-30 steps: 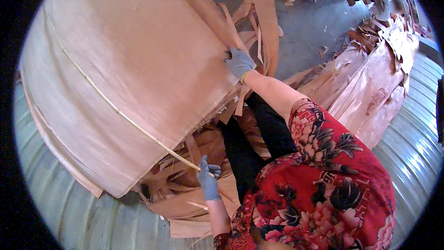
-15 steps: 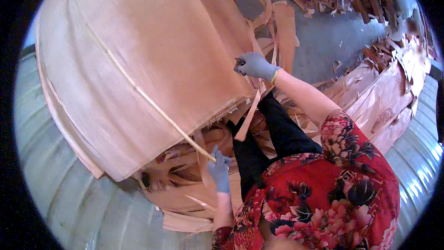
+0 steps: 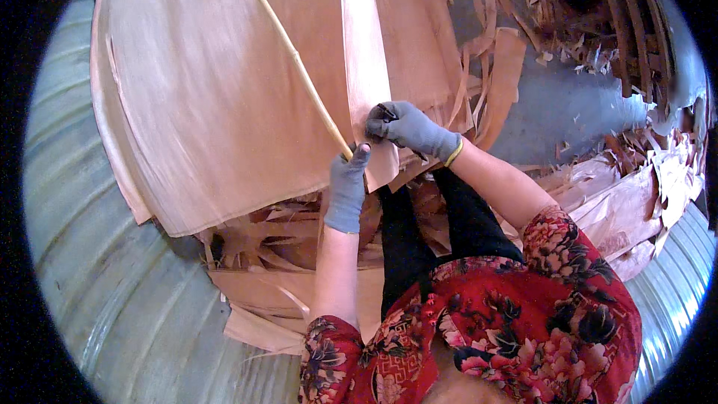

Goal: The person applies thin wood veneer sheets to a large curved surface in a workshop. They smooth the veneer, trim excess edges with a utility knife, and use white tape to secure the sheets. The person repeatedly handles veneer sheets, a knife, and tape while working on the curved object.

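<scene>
My left hand [image 3: 346,194], in a grey glove, is closed round the lower end of a long thin bamboo stick [image 3: 303,67]. The stick slants up and away across a stack of wide tan wood veneer sheets [image 3: 217,97]. Just right of it my right hand [image 3: 415,131], also gloved, is closed on a thin dark tool [image 3: 387,112]; its kind is not clear. Both hands are close together at the near edge of the stack. A pale, narrow strip of veneer [image 3: 365,37] runs lengthwise over the sheets, its near end under and beside my right hand.
Torn veneer scraps [image 3: 292,243] lie below the stack and around my legs. Long loose strips [image 3: 497,78] hang at its right side. Farther right are a heap of veneer pieces [image 3: 598,209] and dark curved bars [image 3: 617,22]. Ribbed greenish sheeting [image 3: 90,254] curves along the left.
My left hand has moved up and away with the stick, and my right hand has come down beside it. The pale veneer strip now stands out on the stack. The view has shifted.
</scene>
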Demonstrator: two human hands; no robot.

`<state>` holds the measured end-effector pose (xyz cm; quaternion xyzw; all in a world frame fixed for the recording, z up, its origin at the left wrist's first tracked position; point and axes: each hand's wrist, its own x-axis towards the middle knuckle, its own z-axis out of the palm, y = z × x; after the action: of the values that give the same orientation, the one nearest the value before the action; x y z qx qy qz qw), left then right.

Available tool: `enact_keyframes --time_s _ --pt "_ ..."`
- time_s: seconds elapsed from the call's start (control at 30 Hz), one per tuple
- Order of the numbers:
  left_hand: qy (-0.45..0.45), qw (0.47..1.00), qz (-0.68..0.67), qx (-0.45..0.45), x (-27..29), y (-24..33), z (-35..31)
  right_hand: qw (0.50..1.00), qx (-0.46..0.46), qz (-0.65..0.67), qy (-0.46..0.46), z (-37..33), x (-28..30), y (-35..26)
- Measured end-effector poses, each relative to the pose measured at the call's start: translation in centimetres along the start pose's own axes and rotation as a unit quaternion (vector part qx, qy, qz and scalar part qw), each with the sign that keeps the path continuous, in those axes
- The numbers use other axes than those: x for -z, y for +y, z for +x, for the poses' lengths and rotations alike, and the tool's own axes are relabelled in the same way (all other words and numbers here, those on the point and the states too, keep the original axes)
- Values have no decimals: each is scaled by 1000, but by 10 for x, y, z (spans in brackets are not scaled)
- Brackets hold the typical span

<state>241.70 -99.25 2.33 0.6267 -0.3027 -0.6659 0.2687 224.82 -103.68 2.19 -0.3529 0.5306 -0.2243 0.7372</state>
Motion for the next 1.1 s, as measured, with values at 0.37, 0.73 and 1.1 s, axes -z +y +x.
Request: enact_keyframes --time_s 0.37,0.73,1.1 --pt "-123 935 -314 114 14 -31 34 999 -33 32 12 9 6 10" --pt "20 999 -43 -2 7 -17 30 965 -6 65 252 5 20 2" --pt "-32 999 -14 13 -9 -59 28 909 -19 -290 300 56 2 -10"
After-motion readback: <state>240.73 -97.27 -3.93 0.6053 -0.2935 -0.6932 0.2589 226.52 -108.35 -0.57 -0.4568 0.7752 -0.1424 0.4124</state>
